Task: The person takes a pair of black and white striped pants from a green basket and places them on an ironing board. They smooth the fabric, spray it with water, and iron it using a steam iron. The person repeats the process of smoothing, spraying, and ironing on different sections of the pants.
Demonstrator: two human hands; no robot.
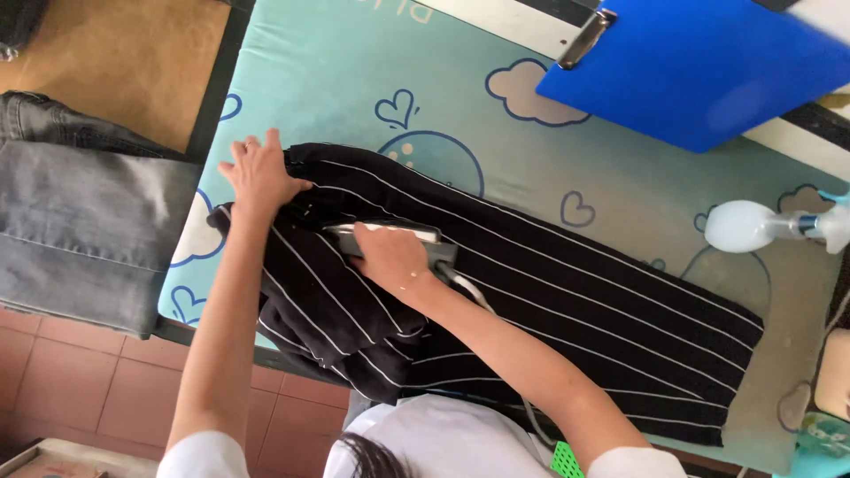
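A black garment with thin white stripes (531,301) is spread across a padded desk (336,80) covered in pale green cloth printed with blue clouds and hearts. The garment lies lengthwise over the cover, its bunched end hanging over the near edge by the person's body. The left hand (258,174) is laid flat with fingers spread on the upper end of the striped garment, pressing the fabric down; nothing is gripped by it. The right hand (390,257) is closed around the handle of an iron (398,237), which is set on the garment just beside the left hand, and a pale cord (469,292) is seen trailing from it along the forearm. The two hands are kept apart, near each other on the same end of the cloth. Folded grey jeans (84,226) are lying off the left edge of the desk. A blue clipboard (699,62) is resting at the far corner, and a translucent spray bottle (761,226) is lying on its side near the right edge.
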